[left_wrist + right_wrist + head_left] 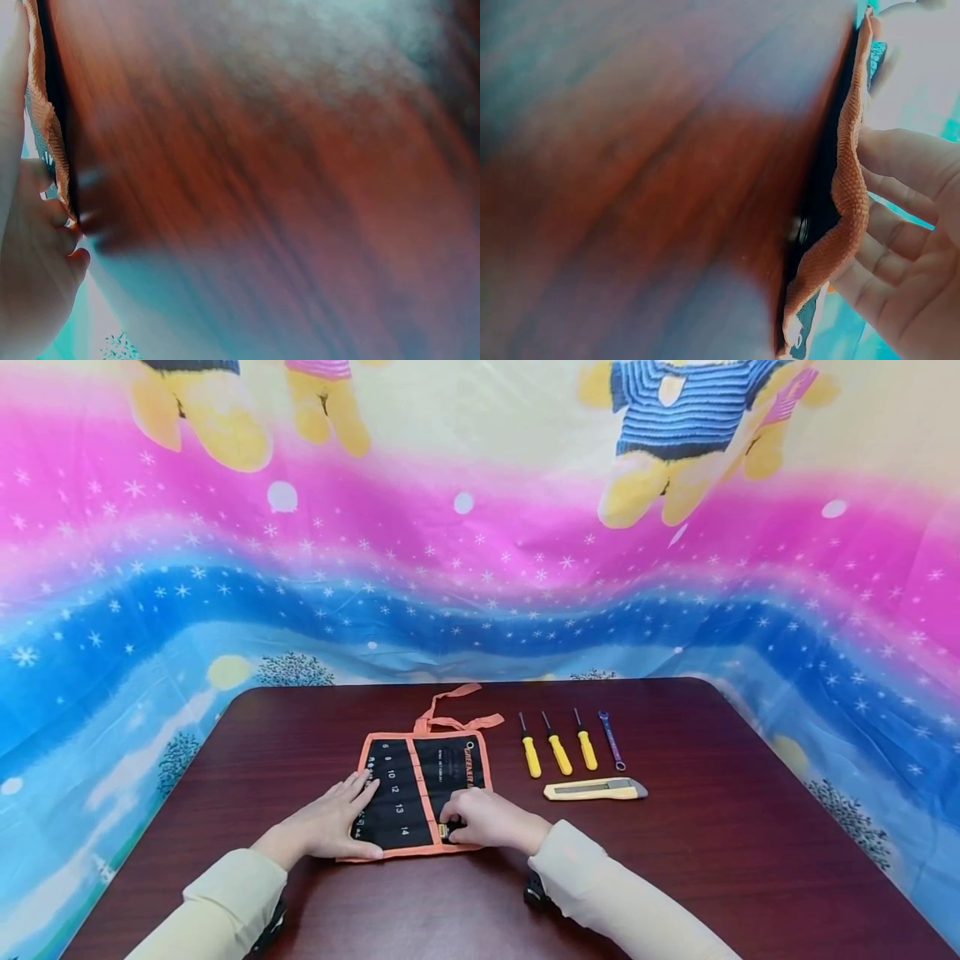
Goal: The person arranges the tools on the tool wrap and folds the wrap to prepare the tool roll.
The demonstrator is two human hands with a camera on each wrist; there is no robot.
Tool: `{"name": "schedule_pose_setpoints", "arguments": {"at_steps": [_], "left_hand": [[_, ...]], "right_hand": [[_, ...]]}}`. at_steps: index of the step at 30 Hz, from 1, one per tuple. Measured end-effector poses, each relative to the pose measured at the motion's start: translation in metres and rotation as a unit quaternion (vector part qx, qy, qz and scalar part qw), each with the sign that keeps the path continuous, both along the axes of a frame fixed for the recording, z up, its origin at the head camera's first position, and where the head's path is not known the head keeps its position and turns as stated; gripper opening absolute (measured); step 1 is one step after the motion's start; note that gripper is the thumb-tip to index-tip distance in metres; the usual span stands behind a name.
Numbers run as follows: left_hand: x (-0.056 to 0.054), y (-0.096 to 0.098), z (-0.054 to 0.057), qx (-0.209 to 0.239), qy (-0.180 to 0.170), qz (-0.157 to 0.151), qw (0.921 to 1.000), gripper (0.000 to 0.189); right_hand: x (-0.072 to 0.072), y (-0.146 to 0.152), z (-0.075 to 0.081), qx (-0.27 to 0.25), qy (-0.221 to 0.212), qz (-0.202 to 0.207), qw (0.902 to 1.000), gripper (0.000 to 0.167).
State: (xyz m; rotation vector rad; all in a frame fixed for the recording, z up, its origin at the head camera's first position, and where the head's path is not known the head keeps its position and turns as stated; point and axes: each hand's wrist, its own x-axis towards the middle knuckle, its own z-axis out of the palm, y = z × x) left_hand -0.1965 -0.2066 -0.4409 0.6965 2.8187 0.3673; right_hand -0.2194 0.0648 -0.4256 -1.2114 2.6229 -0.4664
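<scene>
Resting with its fingers spread, the left hand (326, 818) lies on the left part of a black, orange-edged pouch (442, 777) on the dark red-brown table (465, 910), gripping nothing; the right hand (491, 818), fingers curled, pinches a small dark item (444, 832) with some yellow on it, over the pouch's near right part. Right of the pouch lies a pale yellow utility knife (592, 789), and beyond it three yellow-handled screwdrivers (559, 756) beside a wrench (612, 742). Orange ties (487, 721) trail from the pouch's far edge, before a printed cloth (465, 568)
</scene>
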Motion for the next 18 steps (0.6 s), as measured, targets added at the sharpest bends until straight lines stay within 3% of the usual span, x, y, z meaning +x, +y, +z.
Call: {"name": "schedule_pose_setpoints", "arguments": {"at_steps": [8,18], "left_hand": [[0.001,0.001,0.001,0.007,-0.009,0.003,0.9999,0.113],[0.001,0.0,-0.001,0.009,-0.004,0.002,1.0,0.112]], "right_hand": [[-0.002,0.012,0.009,-0.019,-0.039,0.001,0.999,0.024],[-0.02,0.061,0.044,-0.125,-0.035,-0.026,0.9912,0.032]]}}
